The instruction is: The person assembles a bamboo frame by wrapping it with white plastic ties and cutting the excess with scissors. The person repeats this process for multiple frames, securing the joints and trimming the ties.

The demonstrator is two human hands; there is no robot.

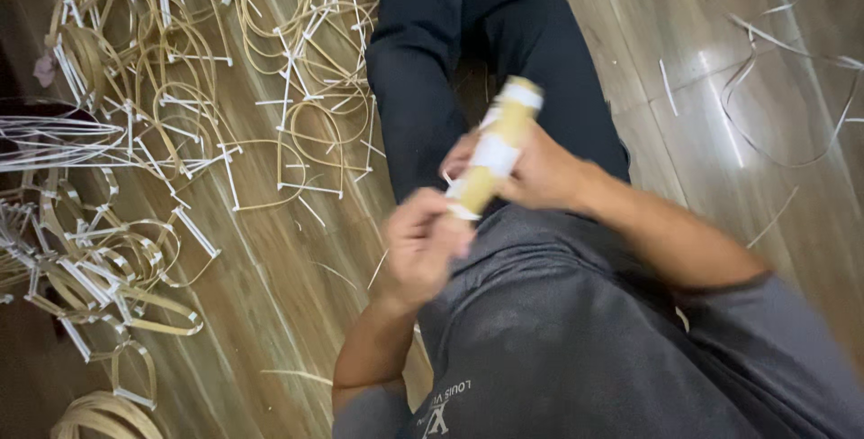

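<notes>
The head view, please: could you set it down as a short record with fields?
Setting: wooden floor, person seated, dark trousers
Left hand: grips the lower end of a tan bundle of strips bound with white bands
Right hand: holds the bundle at its middle
Bundle pose: tilted, upper end away from the body
Left of the floor: bent tan loops with white ties, scattered in heaps
Right of the floor: loose thin strips
Sharpness: hands blurred
</notes>
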